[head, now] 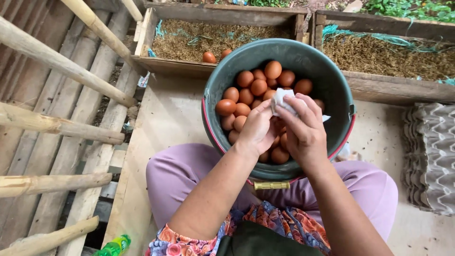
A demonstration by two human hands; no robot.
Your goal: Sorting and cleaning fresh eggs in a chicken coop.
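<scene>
Sitting with a dark green bucket [327, 80] of brown eggs [251, 90] resting on the lap — both hands meeting over it. Left hand [256, 130] curling, fingers closed, probably around an egg hidden beneath; right hand [305, 130] pinching a white cloth [282, 99] against it. Lying beyond in the straw-lined nest box [189, 38] — two more eggs [209, 57].

Plywood floor [166, 118] w/ grey egg-tray stack [432, 156], green bottle [113, 245], straw nest boxes [189, 64] at edge

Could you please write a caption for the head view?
Both hands, left and right, hold a white cloth over a green bucket of brown eggs.
</scene>
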